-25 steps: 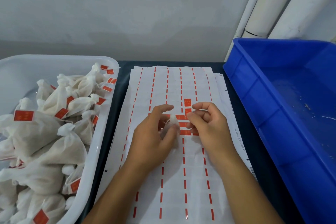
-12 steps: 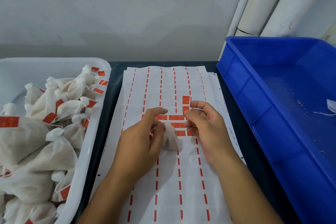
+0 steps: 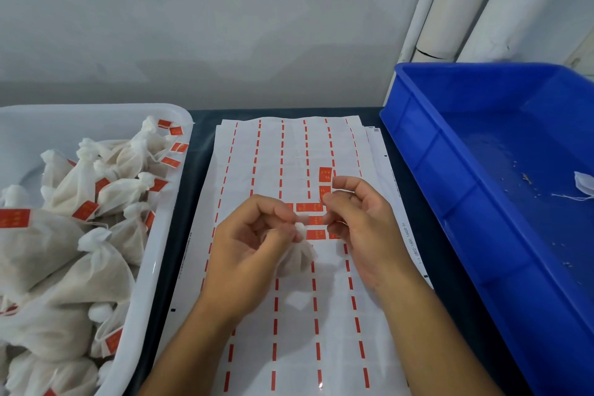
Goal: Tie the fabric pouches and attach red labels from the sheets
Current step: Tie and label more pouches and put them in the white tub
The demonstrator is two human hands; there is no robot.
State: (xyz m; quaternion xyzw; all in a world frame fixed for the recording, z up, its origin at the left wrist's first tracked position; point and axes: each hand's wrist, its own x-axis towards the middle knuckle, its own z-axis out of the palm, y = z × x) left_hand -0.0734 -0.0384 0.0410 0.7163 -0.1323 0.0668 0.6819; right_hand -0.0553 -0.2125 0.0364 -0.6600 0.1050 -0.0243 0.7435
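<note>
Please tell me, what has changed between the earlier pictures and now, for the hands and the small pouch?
The left hand lowered the small pouch: before, the pouch stood between the fingertips; now it hangs from the grip at its neck. The right hand stays beside it over the label sheet, fingers curled; what it pinches is unclear. The white tray of labelled pouches and the blue bin look unchanged.

Left hand (image 3: 254, 244) and right hand (image 3: 356, 222) raised, fingers curled.

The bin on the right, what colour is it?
Bright blue; the bin shows clearly in the head view.
</note>
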